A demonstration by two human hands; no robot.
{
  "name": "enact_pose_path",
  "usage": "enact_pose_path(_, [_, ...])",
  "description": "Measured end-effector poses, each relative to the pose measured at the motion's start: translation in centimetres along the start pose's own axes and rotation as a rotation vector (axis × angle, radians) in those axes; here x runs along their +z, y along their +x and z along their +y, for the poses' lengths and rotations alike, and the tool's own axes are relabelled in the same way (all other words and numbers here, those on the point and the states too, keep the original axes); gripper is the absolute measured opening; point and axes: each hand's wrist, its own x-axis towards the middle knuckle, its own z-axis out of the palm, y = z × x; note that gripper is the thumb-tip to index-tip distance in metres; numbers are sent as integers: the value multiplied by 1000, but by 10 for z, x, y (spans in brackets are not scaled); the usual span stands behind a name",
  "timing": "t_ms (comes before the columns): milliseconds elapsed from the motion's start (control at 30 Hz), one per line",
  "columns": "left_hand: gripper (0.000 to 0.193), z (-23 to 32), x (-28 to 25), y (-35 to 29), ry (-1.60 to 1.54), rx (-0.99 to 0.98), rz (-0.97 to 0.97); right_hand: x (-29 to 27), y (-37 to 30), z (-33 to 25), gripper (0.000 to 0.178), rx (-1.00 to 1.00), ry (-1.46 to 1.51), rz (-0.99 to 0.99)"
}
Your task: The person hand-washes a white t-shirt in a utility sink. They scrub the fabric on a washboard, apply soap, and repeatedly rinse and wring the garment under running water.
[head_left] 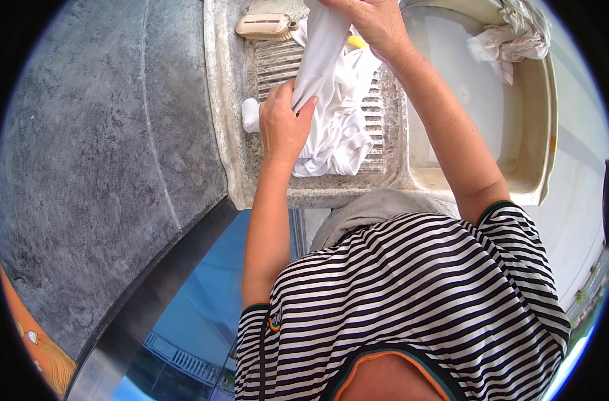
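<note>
A white wet-looking garment (341, 113) lies crumpled on the ribbed washboard (271, 60) of a stone laundry sink. One length of it is stretched upward between my hands. My left hand (282, 123) is closed round the lower part of that length, and a small white bulge shows just left of the knuckles. Higher up, at the top edge of the view, my right hand (378, 27) grips the upper end; its fingertips are partly cut off. Beside the right wrist a bit of something yellow (356, 42) shows, too covered to name.
A scrub brush (266, 27) rests bristles down at the washboard's far left. On the right is the sink's basin (518, 144) with cloudy water, and wet pale cloth (512, 40) hangs over its far right corner. A dark grey countertop (97, 120) extends to the left.
</note>
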Motion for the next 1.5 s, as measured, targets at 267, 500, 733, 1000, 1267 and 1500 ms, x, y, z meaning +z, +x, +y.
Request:
enact_pose_path(267, [33, -13, -19, 6, -1632, -649, 161, 46, -84, -15, 16, 202, 187, -394])
enact_pose_path(500, [37, -2, 20, 2, -1591, -907, 273, 97, -63, 27, 38, -56, -761, -244])
enact_pose_path(733, [34, -75, 26, -34, -1675, -262, -51, 133, -156, -19, 23, -422, -539, -420])
enact_pose_path(1000, [37, -2, -6, -35, -1308, -257, -52, 70, -63, 46, 13, -204, -824, -306])
enact_pose_path(1267, [25, -10, 20, -93, -185, 348, -287, 14, -90, 36, 30, -94, -1021, -392])
enact_pose_path(1500, [17, -18, 6, -80, -473, -179, 298, 58, -99, 54, 23, -15, -687, -680])
